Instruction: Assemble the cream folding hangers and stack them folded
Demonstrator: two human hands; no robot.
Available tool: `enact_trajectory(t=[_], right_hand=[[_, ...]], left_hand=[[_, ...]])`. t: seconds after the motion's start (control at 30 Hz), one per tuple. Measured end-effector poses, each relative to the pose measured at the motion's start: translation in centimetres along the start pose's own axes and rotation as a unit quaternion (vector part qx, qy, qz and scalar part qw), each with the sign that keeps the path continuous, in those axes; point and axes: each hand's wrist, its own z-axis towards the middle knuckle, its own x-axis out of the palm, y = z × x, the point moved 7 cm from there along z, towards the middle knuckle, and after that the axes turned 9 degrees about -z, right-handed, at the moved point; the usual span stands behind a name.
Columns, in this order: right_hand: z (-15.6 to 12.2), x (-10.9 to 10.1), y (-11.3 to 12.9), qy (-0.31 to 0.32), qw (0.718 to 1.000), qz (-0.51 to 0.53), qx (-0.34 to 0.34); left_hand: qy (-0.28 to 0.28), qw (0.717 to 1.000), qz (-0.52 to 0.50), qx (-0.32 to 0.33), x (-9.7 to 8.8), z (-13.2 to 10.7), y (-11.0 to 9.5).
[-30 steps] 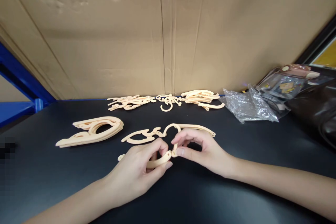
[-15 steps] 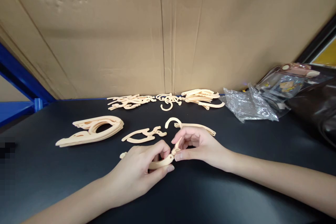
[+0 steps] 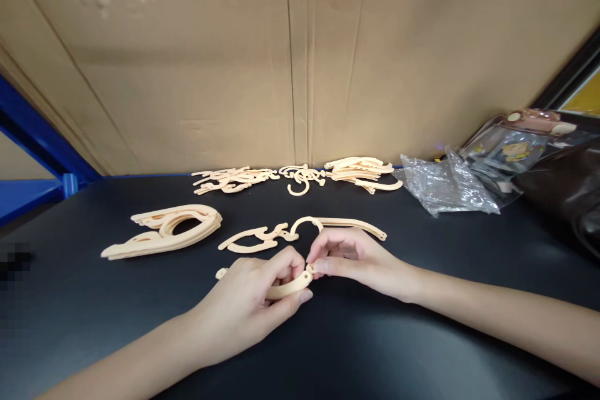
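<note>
Tipped lower than before, the slim cream plastic hook is pinched by the right hand beside the holed tip of the curved cream plastic strip the left hand grips.

The held curved strip looked like smooth, matt plastic, the bag near the table's far right corner glossy, crinkled film, and the far-edge panel matt cardboard.
</note>
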Motion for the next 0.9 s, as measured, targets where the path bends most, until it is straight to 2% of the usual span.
enact_trajectory(t=[0.23, 0.43, 0.57, 0.9], right_hand=[[0.13, 0.13, -0.71, 0.034, 0.997, 0.073, 0.003], [0.3, 0.36, -0.77, 0.071, 0.997, 0.043, 0.006], [0.17, 0.45, -0.43, 0.068, 0.998, 0.0, -0.012], [0.28, 0.57, -0.71, 0.069, 0.996, 0.055, -0.026]], left_hand=[[0.001, 1.0, 0.002, 0.006, -0.11, -0.05, -0.08], [0.004, 1.0, 0.021, 0.017, 0.02, -0.18, 0.07], [-0.008, 1.0, 0.021, 0.011, -0.05, -0.17, 0.34], [-0.002, 1.0, 0.017, 0.018, 0.07, 0.03, 0.25]])
